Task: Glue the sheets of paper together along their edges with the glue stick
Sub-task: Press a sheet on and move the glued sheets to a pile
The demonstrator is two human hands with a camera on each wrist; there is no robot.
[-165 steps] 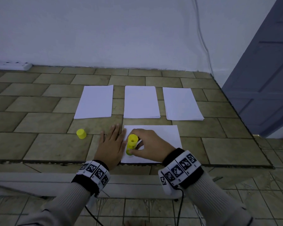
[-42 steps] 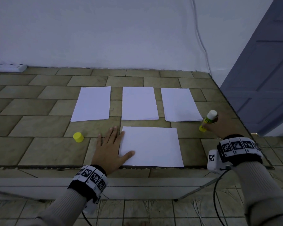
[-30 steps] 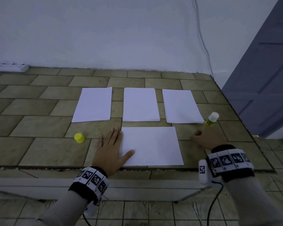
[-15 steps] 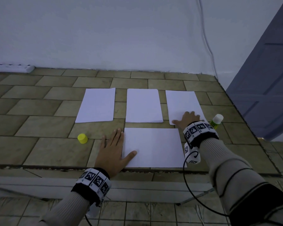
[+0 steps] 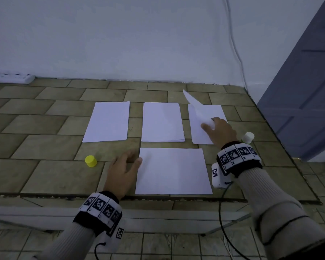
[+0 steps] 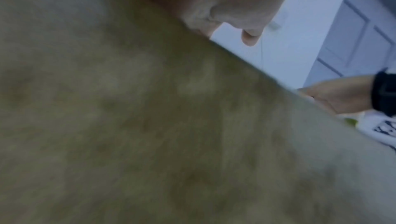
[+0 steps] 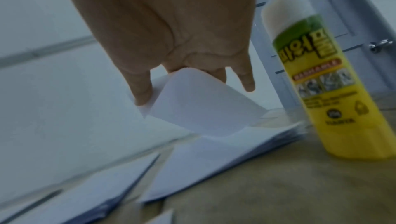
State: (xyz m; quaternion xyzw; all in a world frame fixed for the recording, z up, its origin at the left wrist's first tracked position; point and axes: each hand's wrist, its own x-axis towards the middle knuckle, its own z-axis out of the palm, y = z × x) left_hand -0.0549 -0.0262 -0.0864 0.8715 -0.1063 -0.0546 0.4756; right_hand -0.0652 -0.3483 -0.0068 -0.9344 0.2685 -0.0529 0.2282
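A white sheet [image 5: 172, 170] lies crosswise near the tiled counter's front edge. My left hand [image 5: 123, 172] lies flat at its left edge, thumb touching the paper. Behind it sit three white stacks: left stack [image 5: 107, 121], middle stack [image 5: 162, 121] and right stack [image 5: 201, 126]. My right hand [image 5: 219, 131] pinches the top sheet [image 7: 201, 105] of the right stack, whose far corner [image 5: 190, 97] curls up. The uncapped yellow glue stick [image 7: 327, 82] stands upright right of that stack, just behind my right wrist [image 5: 249, 136]. Its yellow cap [image 5: 90, 161] sits left of my left hand.
A white power strip [image 5: 11, 78] lies at the back left against the wall. A cable [image 5: 235, 44] runs down the wall at the right. The counter's right edge borders a grey-blue door [image 5: 308, 87]. A floor lies below the front edge [image 5: 158, 197].
My right hand set the glue stick down upright at the right, moved onto the right stack and lifted its top sheet. My left hand stayed at the front sheet's left edge.
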